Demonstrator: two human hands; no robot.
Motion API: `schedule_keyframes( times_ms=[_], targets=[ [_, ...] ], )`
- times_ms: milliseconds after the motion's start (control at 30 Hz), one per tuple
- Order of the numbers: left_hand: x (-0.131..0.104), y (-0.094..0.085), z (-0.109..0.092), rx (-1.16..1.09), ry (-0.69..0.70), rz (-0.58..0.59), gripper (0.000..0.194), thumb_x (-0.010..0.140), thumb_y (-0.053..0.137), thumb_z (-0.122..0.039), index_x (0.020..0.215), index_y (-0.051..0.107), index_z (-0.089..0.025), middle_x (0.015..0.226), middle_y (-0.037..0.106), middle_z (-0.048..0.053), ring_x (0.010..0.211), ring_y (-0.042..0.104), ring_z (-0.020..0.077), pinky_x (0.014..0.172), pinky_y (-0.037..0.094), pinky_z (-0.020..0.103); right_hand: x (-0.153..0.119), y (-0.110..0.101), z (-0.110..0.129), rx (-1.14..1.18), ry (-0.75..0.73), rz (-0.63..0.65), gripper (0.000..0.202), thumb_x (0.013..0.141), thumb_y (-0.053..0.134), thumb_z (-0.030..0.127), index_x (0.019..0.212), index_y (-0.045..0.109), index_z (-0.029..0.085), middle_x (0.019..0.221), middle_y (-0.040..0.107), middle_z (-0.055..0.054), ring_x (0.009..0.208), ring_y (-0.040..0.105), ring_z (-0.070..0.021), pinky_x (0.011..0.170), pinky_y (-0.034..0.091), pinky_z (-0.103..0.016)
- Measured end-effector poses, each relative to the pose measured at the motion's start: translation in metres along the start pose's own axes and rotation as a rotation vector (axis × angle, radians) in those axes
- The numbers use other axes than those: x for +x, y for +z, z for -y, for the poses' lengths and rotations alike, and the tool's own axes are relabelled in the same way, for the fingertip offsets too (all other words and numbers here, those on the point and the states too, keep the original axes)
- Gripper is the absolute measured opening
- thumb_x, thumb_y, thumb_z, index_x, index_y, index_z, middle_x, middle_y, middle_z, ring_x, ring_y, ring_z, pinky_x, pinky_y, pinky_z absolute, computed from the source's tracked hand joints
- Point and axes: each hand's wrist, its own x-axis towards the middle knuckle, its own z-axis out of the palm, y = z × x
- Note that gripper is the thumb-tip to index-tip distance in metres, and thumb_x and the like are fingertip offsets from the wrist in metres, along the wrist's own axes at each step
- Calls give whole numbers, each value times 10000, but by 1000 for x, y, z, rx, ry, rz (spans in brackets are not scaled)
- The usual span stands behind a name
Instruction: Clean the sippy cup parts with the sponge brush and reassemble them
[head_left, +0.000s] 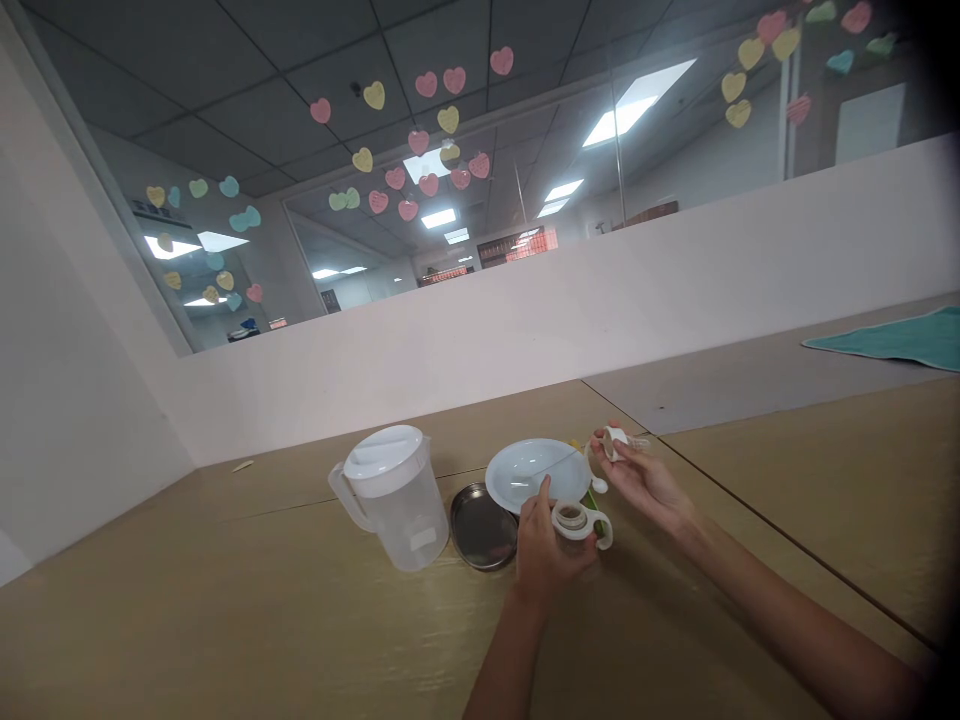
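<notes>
Listed from the left, along a wood-coloured, flat-topped table (315, 630) with thin dark seams:

Began with a plain white wall (82, 370) and, set into its adjoining stretch, a wide glass pane dotted with heart-shaped paper notes (428, 184) in pink, yellow, blue and green

Noted a small, pale yellowish scrap (243, 466) near the wall's foot

Found a tall, translucent plastic jug (409, 520), upright, with handle to the left, pale label low on the side and round white plastic lid (384, 452) in place

Recorded a shallow, round, dark-grey metal dish (482, 530) just beside the jug

Entered a round, white, glossy bowl (534, 468) behind and right of the dish

Saw the left hand (546, 548) closed about a white plastic ring with curved handle (571, 518), raised before the bowl's near right edge; glimpsed a green object (598, 515) behind, mostly hidden, too little visible to identify

Saw the right hand (637, 478), higher and just right of the bowl, gripping with the fingertips a small white collar with a clear section (616, 444); noted near it a curved white tube with a rounded end (598, 485), hanging on the bowl side; could not tell how joined

Closed at far right with a flat turquoise cloth (896, 340), well apart from both hands
</notes>
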Motion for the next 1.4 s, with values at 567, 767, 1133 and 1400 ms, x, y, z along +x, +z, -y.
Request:
schedule_keyframes(
  times_ms=[567, 767, 1133, 1400],
  targets=[
    [1, 0, -1, 18, 8, 9, 801, 676, 623, -377, 1338, 269, -97, 972, 608, 106, 937, 551, 237, 861, 453, 404, 8, -7, -48, -94, 107, -115, 430, 633, 726, 293, 1021, 543, 265, 985, 641, -3, 1066, 561, -215, 996, 442, -375],
    [1, -1, -2, 8, 9, 16, 780, 692, 613, -383, 1334, 266, -106, 971, 610, 98, 927, 550, 230, 860, 451, 405, 8, 1, -47, -245, 159, 39, 390, 673, 692, 385, 1021, 584, 246, 1119, 604, -38, 1055, 553, -234, 901, 467, -365],
    [2, -2, -1, 55, 17, 29, 727, 728, 586, -452, 1320, 314, -129, 1010, 606, 108, 961, 549, 238, 862, 452, 412, 7, 2, -36, -231, 213, 134, 375, 666, 705, 397, 985, 580, 245, 1156, 599, -46, 1148, 501, -229, 957, 420, -365],
    [2, -7, -4, 88, 3, 36, 760, 741, 566, -523, 1341, 302, -139, 999, 619, 113, 973, 552, 256, 872, 445, 419, 11, -7, -31, -559, 76, 82, 463, 585, 741, 474, 925, 599, 194, 1035, 644, -87, 976, 586, -255, 820, 491, -387]
  ],
)
